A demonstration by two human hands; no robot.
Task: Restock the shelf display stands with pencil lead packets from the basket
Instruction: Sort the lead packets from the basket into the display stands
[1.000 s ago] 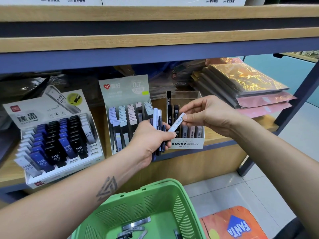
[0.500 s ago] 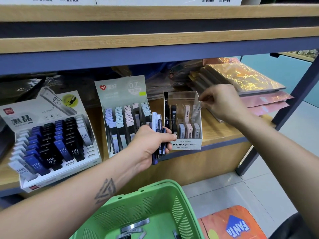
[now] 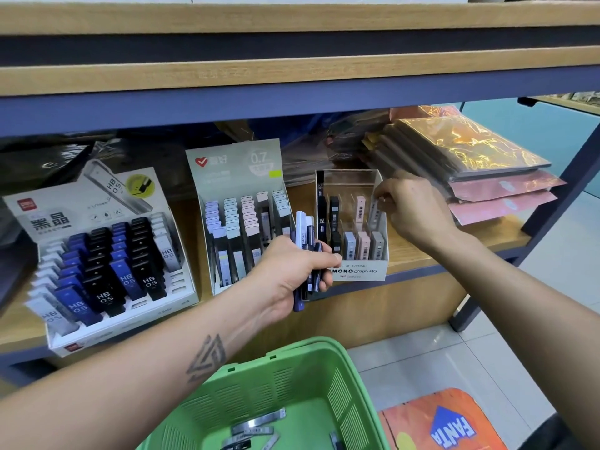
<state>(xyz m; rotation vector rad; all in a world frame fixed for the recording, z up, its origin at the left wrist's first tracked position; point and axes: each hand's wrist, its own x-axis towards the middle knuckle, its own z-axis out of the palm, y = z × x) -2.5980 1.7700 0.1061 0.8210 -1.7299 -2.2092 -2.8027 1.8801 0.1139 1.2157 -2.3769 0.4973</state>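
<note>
A person restocks pencil leads at a shop shelf (image 3: 454, 245). The left hand (image 3: 289, 274), near the centre of the view, has its fingers curled tight round a bundle of lead packets (image 3: 306, 254), held upright in front of the shelf edge. At about 2 o'clock from it, the right hand (image 3: 412, 209) reaches to the right rear corner of the clear Mono display stand (image 3: 354, 271), its fingertips pinching a grey packet (image 3: 375, 212) that stands in the back row of slots, beside a pink one. At 10 o'clock from the left hand stands the 0.7 lead display (image 3: 240, 177); farther off at 9 o'clock sits the wide HB 0.5 display (image 3: 97, 267) of blue, black and grey packets. The green basket (image 3: 292, 384) fills the 6 o'clock foreground, a few loose packets (image 3: 256, 427) lying flat on its floor. Glossy wrapped packs (image 3: 470, 157) are stacked at 2 o'clock on the shelf, right of the right hand.
</note>
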